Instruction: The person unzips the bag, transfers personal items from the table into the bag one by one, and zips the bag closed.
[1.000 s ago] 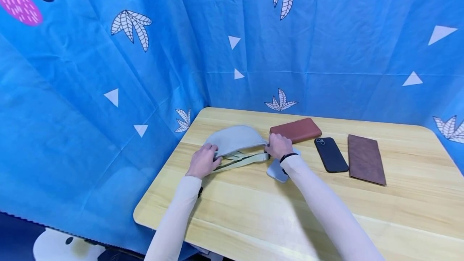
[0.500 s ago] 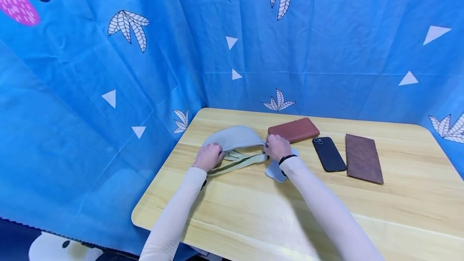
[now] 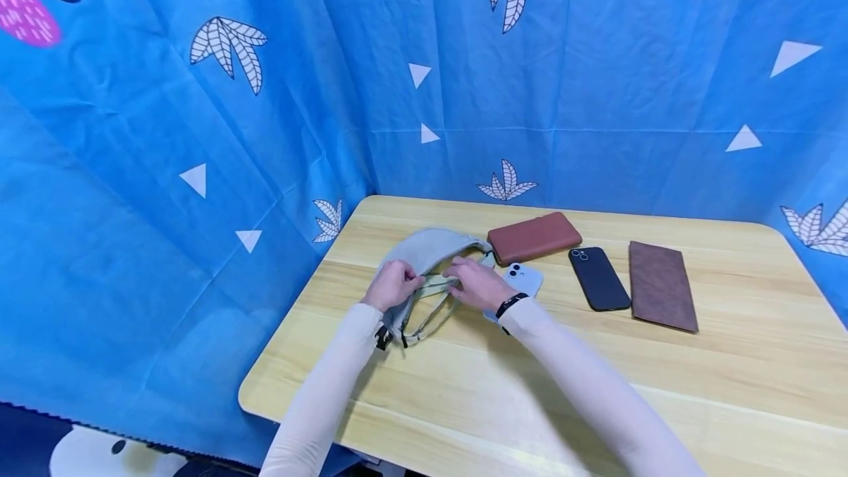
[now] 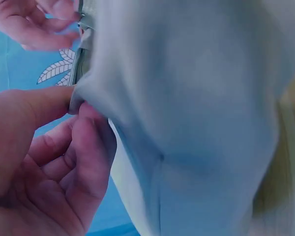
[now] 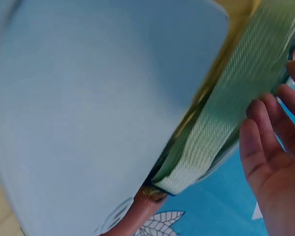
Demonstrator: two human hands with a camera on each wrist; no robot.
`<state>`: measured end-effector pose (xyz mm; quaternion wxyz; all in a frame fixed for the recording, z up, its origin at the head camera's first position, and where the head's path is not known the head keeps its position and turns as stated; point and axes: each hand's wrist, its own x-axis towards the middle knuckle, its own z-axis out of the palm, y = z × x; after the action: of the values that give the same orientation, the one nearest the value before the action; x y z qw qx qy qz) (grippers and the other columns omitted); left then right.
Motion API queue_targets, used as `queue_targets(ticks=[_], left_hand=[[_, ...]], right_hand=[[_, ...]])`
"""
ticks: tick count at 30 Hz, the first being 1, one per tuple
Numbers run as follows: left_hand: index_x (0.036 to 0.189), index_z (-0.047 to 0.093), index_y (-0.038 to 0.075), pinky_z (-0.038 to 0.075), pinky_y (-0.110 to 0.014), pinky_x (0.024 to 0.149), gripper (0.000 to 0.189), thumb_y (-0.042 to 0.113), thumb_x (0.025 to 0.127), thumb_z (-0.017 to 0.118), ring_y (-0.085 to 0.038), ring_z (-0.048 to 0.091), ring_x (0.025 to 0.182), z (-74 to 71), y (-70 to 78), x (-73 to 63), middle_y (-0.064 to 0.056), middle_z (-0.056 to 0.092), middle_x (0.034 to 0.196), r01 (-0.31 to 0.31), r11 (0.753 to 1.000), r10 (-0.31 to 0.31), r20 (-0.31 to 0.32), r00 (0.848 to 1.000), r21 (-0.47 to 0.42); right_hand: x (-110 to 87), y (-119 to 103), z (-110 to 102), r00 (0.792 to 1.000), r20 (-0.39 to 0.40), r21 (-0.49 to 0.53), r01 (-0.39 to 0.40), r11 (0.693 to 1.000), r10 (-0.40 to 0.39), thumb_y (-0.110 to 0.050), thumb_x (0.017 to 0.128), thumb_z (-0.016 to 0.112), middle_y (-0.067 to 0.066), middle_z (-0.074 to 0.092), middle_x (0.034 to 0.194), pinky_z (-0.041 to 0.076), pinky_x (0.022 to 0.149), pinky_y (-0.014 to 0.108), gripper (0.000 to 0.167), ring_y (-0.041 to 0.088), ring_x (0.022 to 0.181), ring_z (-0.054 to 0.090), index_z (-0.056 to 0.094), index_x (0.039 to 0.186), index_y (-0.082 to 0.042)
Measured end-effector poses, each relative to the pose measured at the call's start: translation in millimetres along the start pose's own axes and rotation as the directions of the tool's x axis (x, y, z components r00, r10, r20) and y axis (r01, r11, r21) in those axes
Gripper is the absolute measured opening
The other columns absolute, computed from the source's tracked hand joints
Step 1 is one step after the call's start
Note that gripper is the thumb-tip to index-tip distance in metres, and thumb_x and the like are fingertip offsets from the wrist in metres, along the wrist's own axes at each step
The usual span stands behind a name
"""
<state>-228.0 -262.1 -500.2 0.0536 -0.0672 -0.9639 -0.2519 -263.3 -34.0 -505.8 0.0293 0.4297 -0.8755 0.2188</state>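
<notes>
A pale grey waist bag [image 3: 427, 245] with a light green strap [image 4: 83, 59] lies on the left part of the table. My left hand [image 3: 392, 284] pinches the edge of the bag between thumb and fingers, as the left wrist view shows close up. My right hand [image 3: 478, 282] is over the strap, fingers loosely bent and apart; whether its fingertips touch the webbing [image 5: 226, 108] is unclear. Partly beneath my right wrist lies a light blue phone [image 3: 526, 280]. It also seems to fill much of the right wrist view.
Behind the light phone lies a reddish-brown wallet [image 3: 535, 238]. A black phone [image 3: 599, 280] and a dark brown flat wallet [image 3: 662, 285] lie to the right on the wooden table [image 3: 464, 403]. Blue patterned cloth [image 3: 464, 94] hangs along the back and left.
My right hand has left the bag's right end and come left and nearer, over the strap. The bag has turned, its left end nearer me, and more of the light phone shows.
</notes>
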Motion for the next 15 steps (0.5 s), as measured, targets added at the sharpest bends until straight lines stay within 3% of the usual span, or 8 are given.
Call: queue_targets(ticks=[7,11,15], left_hand=[[0.08,0.077,0.005,0.044,-0.022,0.051,0.025,0.023,0.097,0.072,-0.006,0.054,0.051,0.5,0.9,-2.0,0.001,0.067,0.064,0.052,0.993,-0.047,0.048,0.998,-0.102],[0.086,0.078,0.002,0.048,-0.023,0.05,0.019,0.016,0.095,0.07,-0.007,0.059,0.051,-1.6,1.1,-4.5,-0.004,0.072,0.068,0.062,0.982,-0.054,0.047,0.997,-0.176],[0.089,0.077,-0.001,0.049,-0.024,0.049,0.017,0.012,0.094,0.067,-0.008,0.061,0.049,-1.7,0.1,-7.3,-0.007,0.074,0.07,0.058,0.975,-0.053,0.032,0.998,-0.215]], right_hand=[[1.4,-6,11,0.993,-0.049,-0.111,0.101,0.989,-0.107,-0.012,0.092,0.076,0.01,0.063,0.139,0.057,0.097,0.043,0.041,0.03,0.115,0.067,0.069,0.132,-0.007],[3.7,-9,15,0.988,-0.031,-0.14,0.148,0.979,-0.154,-0.014,0.091,0.077,0.012,0.061,0.144,0.054,0.102,0.047,0.043,0.034,0.12,0.065,0.068,0.133,-0.009],[4.5,-12,22,0.987,0.004,-0.165,0.162,0.973,-0.163,-0.015,0.093,0.074,0.012,0.055,0.152,0.051,0.106,0.05,0.053,0.035,0.127,0.059,0.06,0.144,-0.011]])
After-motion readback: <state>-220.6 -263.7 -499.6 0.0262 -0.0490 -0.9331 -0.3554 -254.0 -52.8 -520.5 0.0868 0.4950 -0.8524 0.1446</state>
